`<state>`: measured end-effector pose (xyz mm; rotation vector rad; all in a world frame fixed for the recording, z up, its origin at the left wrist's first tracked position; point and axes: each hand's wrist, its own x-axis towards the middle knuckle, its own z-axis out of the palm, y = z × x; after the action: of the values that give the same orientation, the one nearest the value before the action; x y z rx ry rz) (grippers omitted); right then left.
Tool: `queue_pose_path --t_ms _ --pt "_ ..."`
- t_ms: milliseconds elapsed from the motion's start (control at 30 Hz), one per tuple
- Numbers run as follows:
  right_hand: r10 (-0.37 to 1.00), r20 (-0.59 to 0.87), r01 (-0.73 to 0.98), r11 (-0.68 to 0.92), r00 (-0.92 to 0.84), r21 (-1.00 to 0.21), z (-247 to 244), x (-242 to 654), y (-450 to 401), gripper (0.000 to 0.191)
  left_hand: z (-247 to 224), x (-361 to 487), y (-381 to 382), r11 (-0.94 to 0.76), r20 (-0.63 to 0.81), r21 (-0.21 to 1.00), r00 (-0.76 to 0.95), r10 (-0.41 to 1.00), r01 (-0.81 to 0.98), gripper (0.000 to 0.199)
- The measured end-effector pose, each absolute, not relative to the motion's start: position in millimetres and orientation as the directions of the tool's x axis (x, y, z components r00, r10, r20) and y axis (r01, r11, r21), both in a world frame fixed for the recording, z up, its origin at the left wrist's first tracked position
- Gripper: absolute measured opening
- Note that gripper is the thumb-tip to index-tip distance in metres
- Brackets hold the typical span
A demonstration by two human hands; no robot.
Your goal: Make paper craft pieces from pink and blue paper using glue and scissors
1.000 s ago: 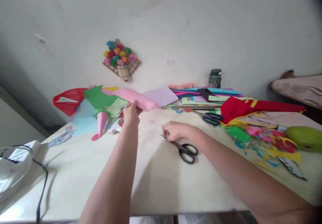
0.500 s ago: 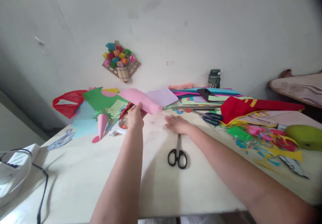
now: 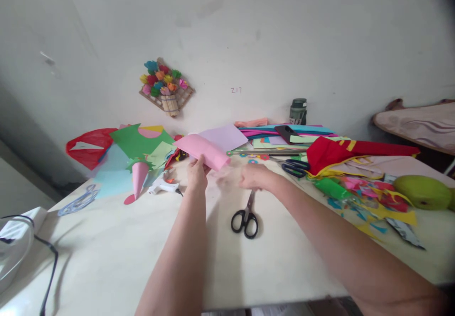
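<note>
My left hand pinches the lower edge of a sheet of pink paper, whose right end curls into a loose roll. The sheet is held up over the table, in front of a lilac sheet. To the right, my right hand is low over the tabletop with its fingers curled in; whatever they hold, if anything, is hidden. Just below it lie black-handled scissors, blades pointing away from me and their tips close under the hand. Small paper flowers lie beyond that hand.
On the left are a pink paper cone with a green fringe, a white glue gun and a power strip. Dark-blue scissors, red fabric, paper scraps and a green fruit lie right. A bottle stands behind.
My right hand has gone from lying flat with spread fingers to curled fingers. My left hand has brought the pink paper slightly lower and nearer. The view has shifted slightly.
</note>
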<state>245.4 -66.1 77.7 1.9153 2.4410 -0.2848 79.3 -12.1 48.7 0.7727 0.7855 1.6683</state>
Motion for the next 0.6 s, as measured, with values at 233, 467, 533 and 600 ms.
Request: queue_pose_path --t_ms 233,467,533,600 --pt "0.864 -0.333 0.920 0.391 -0.377 -0.027 79 209 -94 0.015 36 78 -9 -0.183 0.084 0.810 -0.199 0.976 -0.557 0.013" --pt "0.946 0.002 0.944 0.325 -0.325 0.054 71 210 -82 0.036 29 78 -3 -0.171 0.065 0.738 -0.183 0.981 -0.653 0.006" --pt "0.942 -0.009 0.941 0.336 -0.335 0.048 79 213 -89 0.030 29 79 -2 -0.170 0.042 0.720 -0.202 0.979 -0.673 0.002" --pt "0.914 -0.105 0.918 0.397 -0.392 0.026 86 212 -99 0.020 29 80 -1 -0.159 0.008 0.696 -0.213 0.977 -0.700 0.007"
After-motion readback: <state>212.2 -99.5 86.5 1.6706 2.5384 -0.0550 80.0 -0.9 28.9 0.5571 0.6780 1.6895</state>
